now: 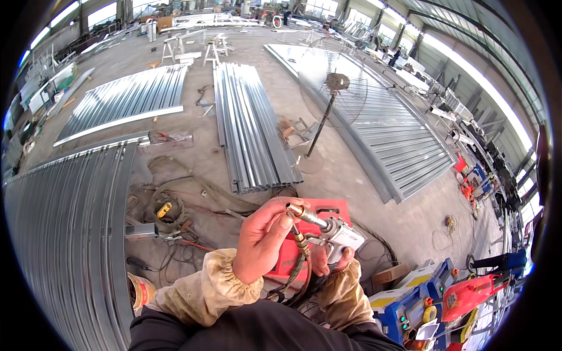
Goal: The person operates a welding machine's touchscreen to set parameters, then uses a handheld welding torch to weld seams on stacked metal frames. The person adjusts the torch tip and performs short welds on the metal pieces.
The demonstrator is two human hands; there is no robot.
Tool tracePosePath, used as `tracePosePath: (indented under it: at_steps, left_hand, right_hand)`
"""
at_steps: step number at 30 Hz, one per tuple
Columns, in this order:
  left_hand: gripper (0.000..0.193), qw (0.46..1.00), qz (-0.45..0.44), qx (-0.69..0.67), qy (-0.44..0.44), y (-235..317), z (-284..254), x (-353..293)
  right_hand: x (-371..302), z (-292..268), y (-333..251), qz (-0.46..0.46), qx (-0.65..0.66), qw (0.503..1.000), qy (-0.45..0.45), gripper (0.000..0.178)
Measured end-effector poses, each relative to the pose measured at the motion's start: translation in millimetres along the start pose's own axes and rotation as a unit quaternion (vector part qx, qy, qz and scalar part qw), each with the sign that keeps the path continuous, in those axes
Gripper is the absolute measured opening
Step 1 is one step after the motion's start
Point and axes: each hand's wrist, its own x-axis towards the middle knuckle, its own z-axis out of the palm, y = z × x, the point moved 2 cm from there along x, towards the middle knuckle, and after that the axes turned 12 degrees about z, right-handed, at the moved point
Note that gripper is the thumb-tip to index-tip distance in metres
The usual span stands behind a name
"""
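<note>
A silver welding gun [346, 237], with a bare metal nozzle at its front, is held in front of my body. My right hand [332, 261] wraps round its body and grip from below. My left hand [261, 241] has thumb and fingers closed in a pinch at the nozzle end; exactly which part they press on is partly hidden. Below the nozzle, a thin feed tube [301, 241] with a brass fitting runs down to cables near my lap. Behind the gun is a red box [328, 206] on the floor, partly covered by my hands.
Bundled metal channels [252, 128] lie ahead, and a ribbed panel [70, 222] is close on the left. A pedestal fan [336, 82] stands before a large ribbed panel [398, 146]. Hoses [175, 205] coil on the floor. Blue machines [404, 310] stand near right.
</note>
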Motion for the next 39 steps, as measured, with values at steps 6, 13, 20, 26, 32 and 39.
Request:
tracePosePath:
  at_steps: [6, 13, 20, 26, 32, 39]
  left_hand:
    - [0.028, 1.0, 0.01, -0.011, -0.004, -6, -6, 8]
    - [0.027, 0.999, 0.009, -0.044, -0.031, -5, -25, 20]
    - [0.021, 0.995, -0.047, -0.082, 0.04, -6, -53, 13]
    - [0.01, 0.995, -0.065, -0.067, 0.027, -1, -73, 16]
    - [0.009, 0.992, -0.078, -0.102, 0.004, -1, -77, 18]
    - [0.005, 0.99, -0.081, -0.112, -0.002, -8, -80, 14]
  right_hand:
    - [5, -1, 5, -0.011, 0.006, 1.0, -0.01, 0.085]
    - [21, 23, 12, -0.049, -0.018, 0.997, 0.065, 0.071]
    - [13, 23, 27, -0.012, -0.099, 0.99, 0.096, 0.066]
    - [16, 41, 40, -0.001, -0.133, 0.977, 0.164, 0.061]
    - [13, 43, 49, 0.002, -0.15, 0.973, 0.174, 0.061]
    - [-7, 12, 58, 0.018, -0.165, 0.979, 0.119, 0.073]
